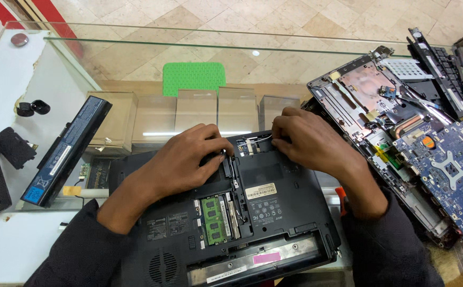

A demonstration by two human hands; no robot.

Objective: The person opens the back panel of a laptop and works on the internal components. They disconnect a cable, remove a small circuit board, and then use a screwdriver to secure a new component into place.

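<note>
A black laptop (274, 212) lies bottom side up on the glass counter, its service cover off. A green memory module (213, 220) and thin wires (234, 180) show in the open bay. My left hand (181, 159) rests on the laptop's far left part, fingertips pinched at a small part by the wires. My right hand (308, 141) reaches in from the right, its fingertips on the wires and a small card (247, 147) near the far edge. What the fingertips grip is too small to tell.
A long black battery pack (66, 151) lies to the left on the glass counter (136, 53). A stripped laptop chassis (369, 101) and a blue motherboard (449, 170) sit at the right. Small black items (13, 146) rest at the far left. Cardboard boxes (194, 111) show under the glass.
</note>
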